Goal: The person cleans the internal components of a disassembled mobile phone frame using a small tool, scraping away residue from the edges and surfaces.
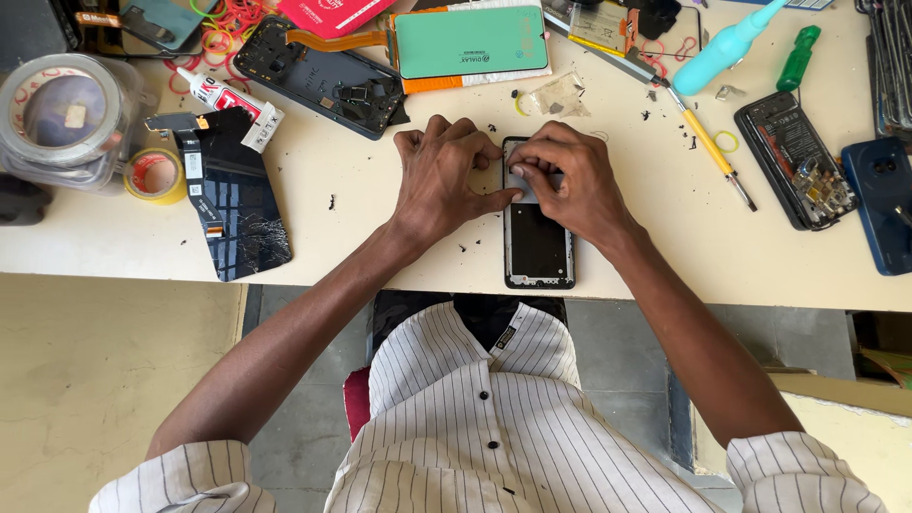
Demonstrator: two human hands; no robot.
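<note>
A dark phone frame (538, 242) lies flat near the middle of the frame, close to the front edge of the white table (380, 228), its long side pointing away from the person. The left hand (442, 176) rests on the table against the frame's upper left edge, fingers curled and close together, thumb stretched onto a pale grey patch at the frame's top. The right hand (570, 176) covers the upper right corner, fingers bent and bunched, tips pressing down on that same patch; whether they pinch anything I cannot tell.

Left of centre lies a cracked black screen panel (237, 209) with a ribbon cable. Beside it, at the left edge, sits a yellow tape roll (157, 176), and above that a white glue tube with red marking (228, 100). At top centre is a flat teal rectangular panel with an orange border (470, 43), and left of it a red package (332, 14). Upper right holds a turquoise squeeze bottle (727, 47), a green-handled tool (798, 57) and a yellow-handled screwdriver (712, 152).
</note>
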